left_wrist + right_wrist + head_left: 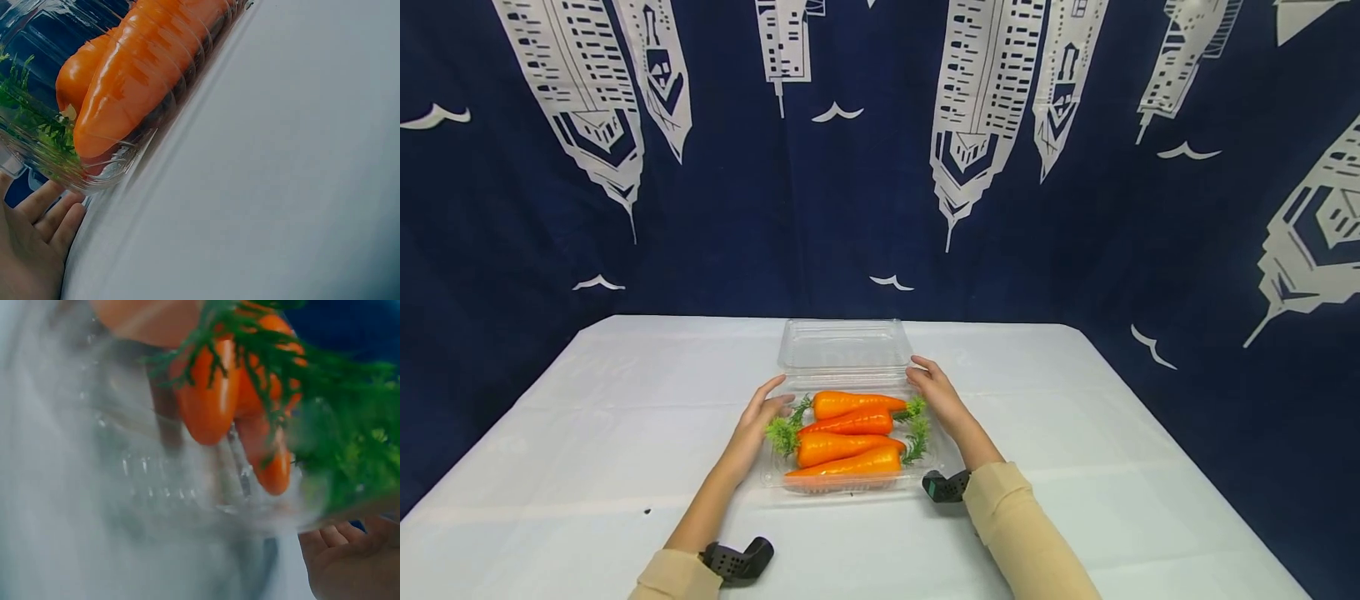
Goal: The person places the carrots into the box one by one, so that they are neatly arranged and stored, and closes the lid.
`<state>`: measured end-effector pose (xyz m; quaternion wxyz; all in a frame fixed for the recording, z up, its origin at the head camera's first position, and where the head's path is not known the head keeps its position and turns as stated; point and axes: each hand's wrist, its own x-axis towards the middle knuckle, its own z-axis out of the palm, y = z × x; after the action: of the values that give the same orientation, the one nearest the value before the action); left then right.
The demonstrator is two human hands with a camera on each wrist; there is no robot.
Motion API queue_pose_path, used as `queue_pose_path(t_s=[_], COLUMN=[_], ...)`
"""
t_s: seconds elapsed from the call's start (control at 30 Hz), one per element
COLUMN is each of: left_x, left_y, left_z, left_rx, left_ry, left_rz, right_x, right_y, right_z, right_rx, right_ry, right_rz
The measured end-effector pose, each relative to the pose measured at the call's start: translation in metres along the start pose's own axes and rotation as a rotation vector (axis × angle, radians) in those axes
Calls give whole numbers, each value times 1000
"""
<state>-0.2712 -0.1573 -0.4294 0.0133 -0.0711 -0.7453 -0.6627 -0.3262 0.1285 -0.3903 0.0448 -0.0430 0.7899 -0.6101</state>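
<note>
A clear plastic clamshell box (917,482) sits on the table with its hinged lid (846,346) lying back, away from the person. Several orange carrots (850,448) with green tops lie crosswise in the base, some leaves reaching over its ends. My left hand (754,429) is along the box's left side, its fingers extended by the wall; the left wrist view shows these fingers (55,214) just under the box's end. At the back right corner, close to the hinge, my right hand (942,398) has its fingertips at the rim. Its palm shows beside the leaves in the right wrist view.
A white cloth covers the table (625,400), with a small dark speck (647,511) at the left. Behind hangs a dark blue curtain (850,208) with white building prints. Each wrist wears a black camera mount (739,560).
</note>
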Motion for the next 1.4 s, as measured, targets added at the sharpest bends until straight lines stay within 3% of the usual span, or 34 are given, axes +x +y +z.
queue_pose_path(t_s=[0.27, 0.53, 0.87, 1.07, 1.4], left_x=[0, 0, 0, 0, 1], left_y=[1, -2, -1, -2, -3], left_z=[2, 0, 1, 0, 2], left_rx=[-6, 16, 39, 41, 26], left_ry=[-7, 8, 16, 13, 8], left_rz=[13, 13, 24, 34, 53], right_x=[3, 4, 4, 4, 11], right_y=[7, 7, 8, 7, 9], right_z=[-2, -3, -4, -2, -4], right_rx=[17, -40, -26, 37, 265], right_ry=[-75, -97, -71, -39, 33], right_rz=[58, -3, -63, -93, -134])
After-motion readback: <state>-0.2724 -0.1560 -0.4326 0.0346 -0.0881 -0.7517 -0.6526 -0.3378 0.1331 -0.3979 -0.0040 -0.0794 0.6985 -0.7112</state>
